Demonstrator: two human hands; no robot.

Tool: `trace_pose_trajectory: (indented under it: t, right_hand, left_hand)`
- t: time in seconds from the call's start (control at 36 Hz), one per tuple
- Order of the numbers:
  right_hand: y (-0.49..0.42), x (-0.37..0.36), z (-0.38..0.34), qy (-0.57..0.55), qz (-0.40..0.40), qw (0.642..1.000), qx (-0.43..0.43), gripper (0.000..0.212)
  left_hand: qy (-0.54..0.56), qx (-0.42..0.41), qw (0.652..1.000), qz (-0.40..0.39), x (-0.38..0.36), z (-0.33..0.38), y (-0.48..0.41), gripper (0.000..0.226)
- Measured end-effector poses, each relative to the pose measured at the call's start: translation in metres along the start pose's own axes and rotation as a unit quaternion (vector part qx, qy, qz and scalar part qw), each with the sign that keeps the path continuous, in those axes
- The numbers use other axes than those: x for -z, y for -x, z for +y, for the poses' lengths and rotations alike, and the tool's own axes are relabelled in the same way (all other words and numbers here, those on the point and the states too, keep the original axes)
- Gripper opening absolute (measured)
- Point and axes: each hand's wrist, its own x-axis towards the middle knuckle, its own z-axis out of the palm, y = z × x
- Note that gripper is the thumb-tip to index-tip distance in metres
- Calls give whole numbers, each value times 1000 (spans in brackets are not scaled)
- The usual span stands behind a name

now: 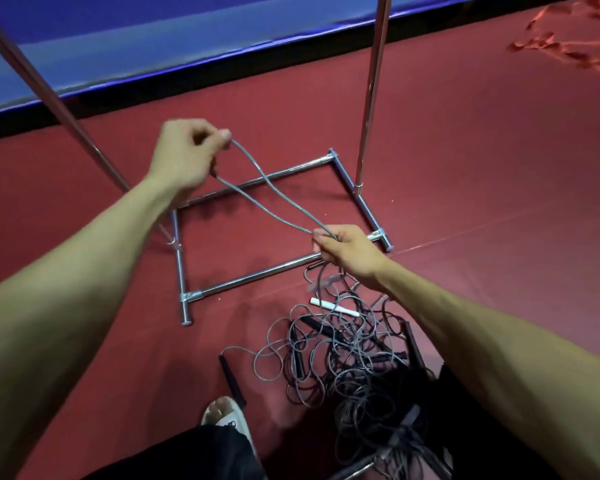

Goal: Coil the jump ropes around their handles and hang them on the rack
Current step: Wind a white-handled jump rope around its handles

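Two strands of grey rope (274, 195) stretch between left hand (184, 157) and right hand (347, 251), both pinching it.

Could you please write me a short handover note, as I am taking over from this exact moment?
Left hand pinches a doubled stretch of grey rope at one side. The right hand grips it at the other, and the rope trails down from there into the tangled pile of ropes on the floor.
The rack stands just beyond the hands; its top rail is out of view.
Done: no coiled rope shows anywhere.
Left: free this rope from the pile, coil it round its handles, hang it, then do the rest.
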Motion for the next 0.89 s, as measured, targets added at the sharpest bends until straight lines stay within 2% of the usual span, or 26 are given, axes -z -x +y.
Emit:
trace_pose_trajectory:
  t: [0.06,0.14,0.19,0.25,0.28,0.33,0.39,0.47,0.53,0.58,0.61,0.67,0.72,0.75,0.81,0.89]
  right_hand:
    - [-2,0,2,-24,-5,1000,-7,35]
    - [-8,-2,5,-53,-6,998,-21,35]
    - [-14,-5,5,-77,7,996,-36,36]
    - [-20,-8,4,-99,28,993,-60,36]
    - [-22,-10,2,-115,36,990,-74,36]
    - [-25,-14,-1,-155,32,983,-91,36]
    - [-25,-17,-4,-188,22,977,-100,36]
    - [-27,-16,-9,-221,31,969,-106,35]
    - [-29,-15,-12,-251,31,962,-104,34]
    - [-31,-15,-16,-245,35,964,-102,33]
    - [-32,-15,-17,-218,44,970,-97,33]
    - [-36,-14,-17,-137,79,985,-75,34]
    - [-39,-10,-15,-83,115,988,-60,35]
    - [-41,-7,-13,-73,128,987,-59,36]
    - [-42,-4,-8,-72,134,986,-62,38]
    - [-33,-11,0,-46,74,994,-59,42]
  left_hand:
    - [66,50,997,1,-10,-20,2,6]
    - [143,210,967,30,-30,-36,13,48]
    - [211,340,916,10,-46,-46,33,41]
    - [274,408,869,-63,-67,-46,62,29]
    - [274,403,866,-118,-79,-41,79,30]
    - [257,341,880,-209,-100,-33,106,28]
    - [274,291,883,-247,-116,-24,119,21]
    - [327,273,875,-230,-125,-21,123,14]
    - [323,257,879,-238,-128,-26,126,6]
    - [249,209,909,-260,-129,-28,129,23]
    - [188,170,933,-255,-129,-30,129,23]
    - [86,110,965,-223,-127,-33,123,4]
    - [48,99,975,-196,-120,-38,114,18]
    - [85,129,970,-186,-115,-36,111,20]
    - [237,222,936,-133,-107,-33,101,21]
    - [482,283,828,-34,-90,-21,77,27]
